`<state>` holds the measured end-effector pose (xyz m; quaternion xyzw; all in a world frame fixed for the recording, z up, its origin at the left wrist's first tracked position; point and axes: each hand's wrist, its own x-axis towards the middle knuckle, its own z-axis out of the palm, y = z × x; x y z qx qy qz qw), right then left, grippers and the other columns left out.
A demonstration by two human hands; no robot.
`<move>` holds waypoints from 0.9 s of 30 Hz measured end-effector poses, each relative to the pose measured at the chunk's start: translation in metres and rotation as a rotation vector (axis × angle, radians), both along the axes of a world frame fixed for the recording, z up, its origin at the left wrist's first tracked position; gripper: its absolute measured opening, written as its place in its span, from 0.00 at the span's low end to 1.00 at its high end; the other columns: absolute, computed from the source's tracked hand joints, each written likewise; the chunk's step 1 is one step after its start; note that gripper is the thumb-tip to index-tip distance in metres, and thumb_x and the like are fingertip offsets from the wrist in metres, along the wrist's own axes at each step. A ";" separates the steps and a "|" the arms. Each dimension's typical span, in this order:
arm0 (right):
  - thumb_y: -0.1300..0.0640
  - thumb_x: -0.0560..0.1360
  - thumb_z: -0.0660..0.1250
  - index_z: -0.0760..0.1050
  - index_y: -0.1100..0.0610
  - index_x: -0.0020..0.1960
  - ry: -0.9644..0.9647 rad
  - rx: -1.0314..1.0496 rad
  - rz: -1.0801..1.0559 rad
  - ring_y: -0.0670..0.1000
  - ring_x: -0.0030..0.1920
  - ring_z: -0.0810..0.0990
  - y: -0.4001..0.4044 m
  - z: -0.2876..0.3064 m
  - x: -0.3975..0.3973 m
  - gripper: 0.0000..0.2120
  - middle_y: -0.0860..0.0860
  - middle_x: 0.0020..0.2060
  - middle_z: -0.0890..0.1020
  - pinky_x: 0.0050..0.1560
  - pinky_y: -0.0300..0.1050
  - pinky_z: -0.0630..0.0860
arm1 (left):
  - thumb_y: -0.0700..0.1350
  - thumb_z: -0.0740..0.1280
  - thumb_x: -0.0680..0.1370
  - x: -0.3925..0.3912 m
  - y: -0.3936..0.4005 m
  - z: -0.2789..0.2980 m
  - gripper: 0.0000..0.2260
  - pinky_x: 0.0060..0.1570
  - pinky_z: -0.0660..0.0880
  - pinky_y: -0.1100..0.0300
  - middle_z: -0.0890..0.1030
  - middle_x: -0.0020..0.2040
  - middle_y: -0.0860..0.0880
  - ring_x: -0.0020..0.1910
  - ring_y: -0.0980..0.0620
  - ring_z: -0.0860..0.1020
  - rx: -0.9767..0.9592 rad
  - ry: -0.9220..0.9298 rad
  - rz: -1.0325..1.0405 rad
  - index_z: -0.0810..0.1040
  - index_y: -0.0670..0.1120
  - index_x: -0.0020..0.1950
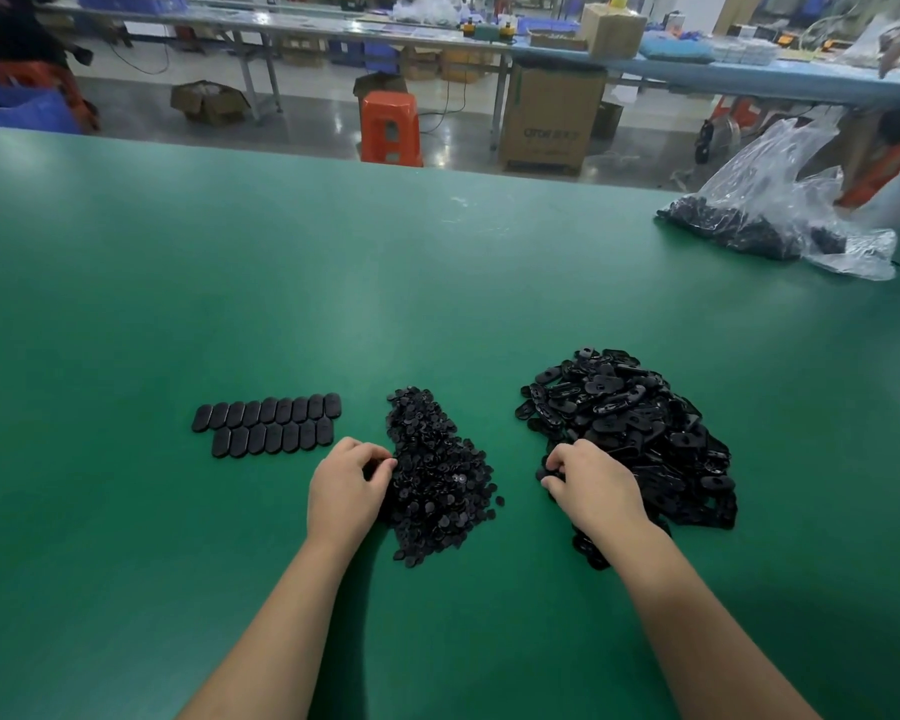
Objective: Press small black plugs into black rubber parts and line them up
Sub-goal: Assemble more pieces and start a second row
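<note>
A heap of small black plugs (437, 475) lies in the middle of the green table (333, 283). To its right is a bigger heap of oblong black rubber parts (640, 428). Two neat rows of lined-up rubber parts (268, 424) lie at the left. My left hand (346, 491) is at the plug heap's left edge, fingers curled and pinching at plugs. My right hand (588, 485) is on the left edge of the rubber-part heap, its fingertips curled round a black part. What exactly each hand holds is partly hidden by the fingers.
A clear plastic bag (780, 210) with more black parts lies at the table's far right. Beyond the far edge stand an orange stool (390, 128) and a cardboard box (549, 122) on the floor, with other workbenches behind.
</note>
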<state>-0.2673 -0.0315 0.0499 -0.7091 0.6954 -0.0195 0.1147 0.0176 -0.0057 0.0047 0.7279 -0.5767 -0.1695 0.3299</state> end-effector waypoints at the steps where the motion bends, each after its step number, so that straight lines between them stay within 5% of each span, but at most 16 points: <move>1: 0.48 0.81 0.67 0.77 0.50 0.62 -0.003 -0.007 -0.004 0.51 0.52 0.80 0.000 -0.001 0.000 0.12 0.48 0.58 0.77 0.46 0.44 0.73 | 0.47 0.72 0.78 0.000 0.000 0.000 0.02 0.43 0.73 0.59 0.77 0.43 0.58 0.42 0.58 0.76 0.001 0.002 -0.005 0.84 0.51 0.46; 6: 0.50 0.81 0.68 0.74 0.50 0.65 -0.031 0.004 -0.005 0.51 0.55 0.80 -0.003 0.000 0.000 0.14 0.48 0.59 0.77 0.51 0.46 0.77 | 0.46 0.72 0.78 0.002 0.000 0.000 0.05 0.44 0.75 0.56 0.76 0.43 0.59 0.41 0.59 0.75 -0.015 0.023 -0.037 0.80 0.54 0.43; 12: 0.53 0.82 0.66 0.78 0.51 0.63 -0.115 -0.002 -0.031 0.51 0.49 0.80 -0.008 0.002 0.001 0.11 0.49 0.53 0.76 0.48 0.45 0.76 | 0.44 0.69 0.80 0.002 -0.001 -0.001 0.06 0.42 0.70 0.59 0.76 0.44 0.58 0.42 0.61 0.75 -0.036 0.051 -0.018 0.78 0.53 0.44; 16: 0.57 0.81 0.67 0.79 0.53 0.53 -0.647 -0.058 -0.164 0.47 0.37 0.76 -0.006 0.003 0.008 0.03 0.50 0.42 0.77 0.41 0.44 0.78 | 0.42 0.65 0.82 0.001 0.000 -0.001 0.07 0.33 0.69 0.58 0.78 0.38 0.54 0.33 0.56 0.74 -0.065 0.175 0.082 0.74 0.52 0.46; 19: 0.60 0.82 0.65 0.76 0.55 0.54 -1.163 0.032 -0.350 0.46 0.37 0.78 0.003 0.003 0.021 0.02 0.55 0.45 0.81 0.36 0.38 0.78 | 0.43 0.64 0.83 0.000 0.001 0.000 0.07 0.30 0.68 0.57 0.78 0.35 0.53 0.30 0.54 0.72 -0.072 0.224 0.109 0.73 0.52 0.46; 24: 0.62 0.83 0.63 0.74 0.61 0.55 -1.446 0.059 -0.489 0.49 0.39 0.81 0.012 -0.008 0.040 0.03 0.56 0.44 0.81 0.42 0.43 0.81 | 0.42 0.66 0.81 0.000 0.003 0.003 0.07 0.32 0.65 0.69 0.78 0.37 0.56 0.33 0.60 0.75 -0.079 0.200 0.096 0.75 0.52 0.46; 27: 0.63 0.83 0.63 0.73 0.62 0.55 -1.562 0.055 -0.482 0.50 0.41 0.85 0.014 -0.010 0.047 0.02 0.58 0.47 0.81 0.41 0.41 0.82 | 0.41 0.68 0.80 0.001 0.003 0.002 0.06 0.34 0.67 0.66 0.79 0.39 0.55 0.35 0.59 0.76 -0.073 0.195 0.088 0.77 0.52 0.47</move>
